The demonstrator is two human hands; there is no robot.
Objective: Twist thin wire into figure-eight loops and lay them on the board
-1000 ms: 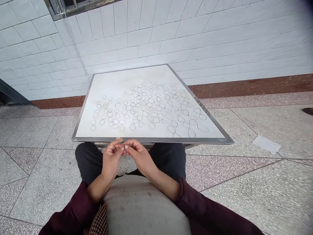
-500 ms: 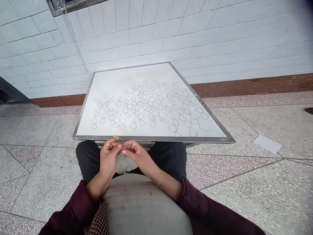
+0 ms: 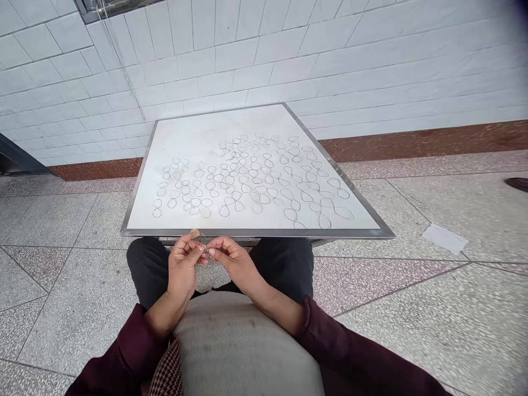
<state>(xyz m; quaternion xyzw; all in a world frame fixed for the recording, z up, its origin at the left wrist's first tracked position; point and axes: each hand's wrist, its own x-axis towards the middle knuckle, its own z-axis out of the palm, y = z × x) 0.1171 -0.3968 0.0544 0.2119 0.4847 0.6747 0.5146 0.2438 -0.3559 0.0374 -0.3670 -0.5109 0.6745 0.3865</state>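
My left hand (image 3: 183, 261) and my right hand (image 3: 233, 261) meet just below the table's near edge, above my lap. Both are closed in a pinch on a thin wire (image 3: 203, 236), of which a small curved end shows above the fingers. The rest of it is mostly covered by my fingertips. A tan wrap or tape (image 3: 194, 234) covers a fingertip of the left hand. In front, on the white table (image 3: 193, 132), lie several thin wire pieces bent into figure-eight loops (image 3: 325, 213), smaller on the left and larger on the right.
A grey metal rim (image 3: 256, 233) edges the table, which stands against a white tiled wall (image 3: 247, 60). On the speckled floor to the right lies a white sheet (image 3: 445, 238). A dark object (image 3: 517, 183) shows at the far right edge. A cord (image 3: 119, 58) hangs down the wall.
My fingertips have shifted slightly around the wire, with both hands staying in the same place. The whole view has moved a little, and more of the dark object at the right shows.
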